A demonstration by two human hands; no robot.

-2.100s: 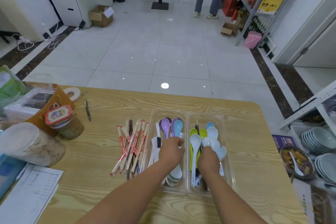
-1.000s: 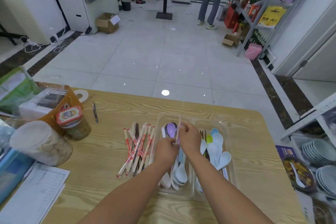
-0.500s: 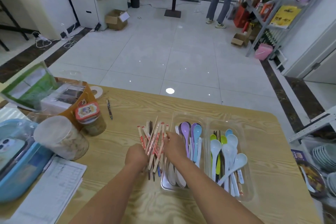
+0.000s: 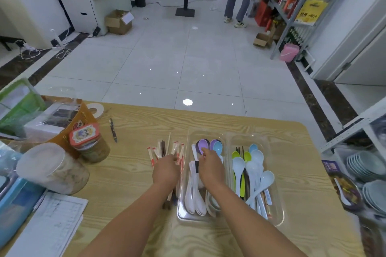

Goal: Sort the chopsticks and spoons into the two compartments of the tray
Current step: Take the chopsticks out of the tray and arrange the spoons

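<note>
Left fingertips (image 4: 173,158) first: they are curled down into the loose heap of paper-wrapped chopsticks (image 4: 179,153) printed in red, but the back of the left hand (image 4: 166,171) hides whether they have closed on any, so I cannot tell. The right fingertips (image 4: 204,151) are bent onto the lip of the lilac plastic spoon (image 4: 203,145). The right hand (image 4: 211,169) covers the rest, so I cannot say if that is a pinch or just a touch. The sticks should be light and stiff but slick in their sleeves and prone to fanning out, so I would gather them around the middle as a bundle. The spoons look like hard, smooth, light plastic, nested and likely to slide, so take one at the neck below the bowl. The heap lies on the pale wooden table (image 4: 302,162), just beside the left wall of the clear plastic two-compartment tray (image 4: 279,210), which sits towards the table's right edge. The left compartment holds the lilac spoon, a sky-blue spoon (image 4: 217,148) and a stack of white spoons (image 4: 191,194), all handles towards the near edge. The right compartment is mixed: lime-green spoons (image 4: 235,154), pale blue-white spoons (image 4: 238,165), and between them thin dark chopsticks (image 4: 240,150). On my reading the sorting is only partly done, with spoons on both sides and most chopsticks outside the tray.
</note>
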